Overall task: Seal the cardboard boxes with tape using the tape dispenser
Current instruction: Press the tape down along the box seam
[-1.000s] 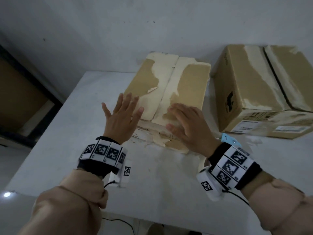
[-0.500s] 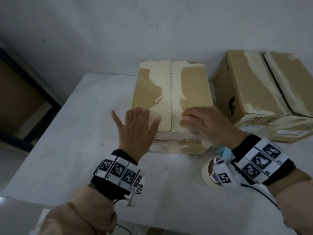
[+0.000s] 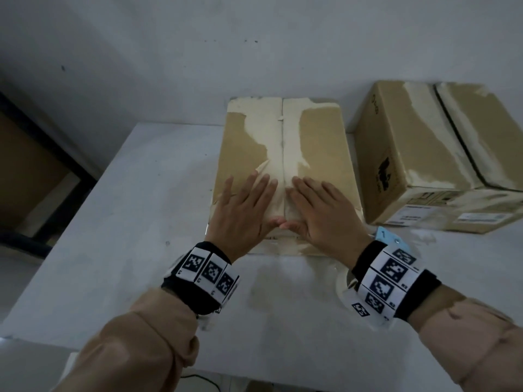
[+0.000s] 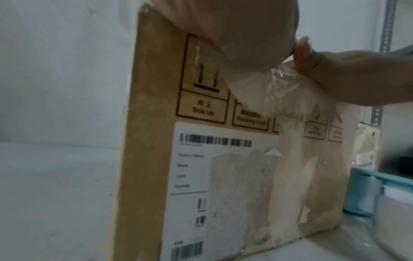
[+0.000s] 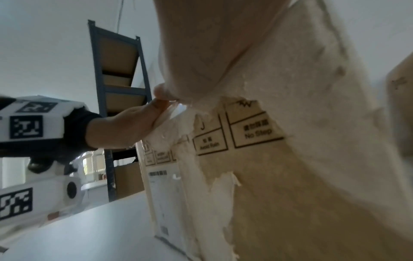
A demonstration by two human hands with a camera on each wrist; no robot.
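A worn cardboard box stands mid-table, its two top flaps closed along a centre seam. My left hand and right hand lie flat, fingers straight, on the flaps at the near end, one on each side of the seam, thumbs touching. The left wrist view shows the box's labelled front face. A blue tape dispenser with its tape roll lies on the table, mostly hidden behind my right wrist. Neither hand holds it.
A second, larger cardboard box stands to the right, its top seam open. The white table meets a wall behind. A dark metal shelf stands off to the left. Bare tabletop lies left of the box and in front of it.
The middle box has turned from askew to square with the table. Both hands have slid onto its top, flattened beside the seam, and the thumbs have met.
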